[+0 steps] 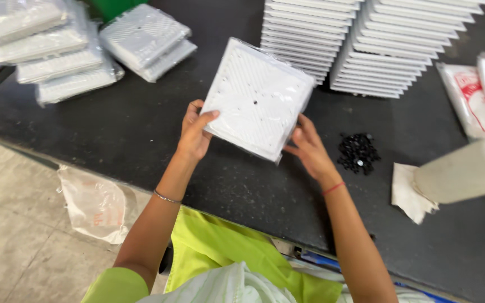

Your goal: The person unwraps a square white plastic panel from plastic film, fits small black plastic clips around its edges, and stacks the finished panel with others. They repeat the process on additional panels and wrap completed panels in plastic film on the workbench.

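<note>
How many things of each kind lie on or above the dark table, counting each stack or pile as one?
Wrapped white square panel held in both hands: 1
Stacks of bare white panels: 2
Piles of wrapped panels at the far left: 2
Heap of small black parts: 1
Total: 6

Left hand [196, 130] and right hand [309, 150] gripping opposite edges of white square plate in clear wrap [258, 96], tilted above dark table [141, 134]. Heap of small black parts [358, 151] just right. Stacked white plates [366, 39] behind; wrapped packs [74, 50] far left.
</note>
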A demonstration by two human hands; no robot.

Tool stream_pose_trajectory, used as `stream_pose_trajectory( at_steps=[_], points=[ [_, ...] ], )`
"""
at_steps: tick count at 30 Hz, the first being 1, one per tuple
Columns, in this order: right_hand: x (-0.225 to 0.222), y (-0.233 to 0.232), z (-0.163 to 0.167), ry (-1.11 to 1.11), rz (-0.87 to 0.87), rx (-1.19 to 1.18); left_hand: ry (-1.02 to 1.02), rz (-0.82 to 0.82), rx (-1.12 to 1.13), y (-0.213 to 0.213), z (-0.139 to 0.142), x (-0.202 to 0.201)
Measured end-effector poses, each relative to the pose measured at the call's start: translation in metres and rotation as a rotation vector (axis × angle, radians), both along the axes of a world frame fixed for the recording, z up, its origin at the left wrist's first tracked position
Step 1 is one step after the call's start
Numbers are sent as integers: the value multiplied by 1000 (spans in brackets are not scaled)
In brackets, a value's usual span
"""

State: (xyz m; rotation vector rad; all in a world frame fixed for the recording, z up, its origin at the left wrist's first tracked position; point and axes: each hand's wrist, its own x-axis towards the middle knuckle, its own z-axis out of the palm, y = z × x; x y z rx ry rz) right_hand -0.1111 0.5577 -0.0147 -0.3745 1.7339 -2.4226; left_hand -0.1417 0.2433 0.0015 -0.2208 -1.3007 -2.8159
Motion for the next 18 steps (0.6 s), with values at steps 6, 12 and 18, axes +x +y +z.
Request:
stream_pose_trajectory(
  at_steps=[6,12,18],
  points=[
    [12,11,10,19,-50,-186,162,-125,-285,48,34,26],
    [14,20,4,123,-150,-89,203,-47,-627,59,58,31],
    [19,26,1,19,-24,-219,97,36,-459,54,39,38]
  ],
)
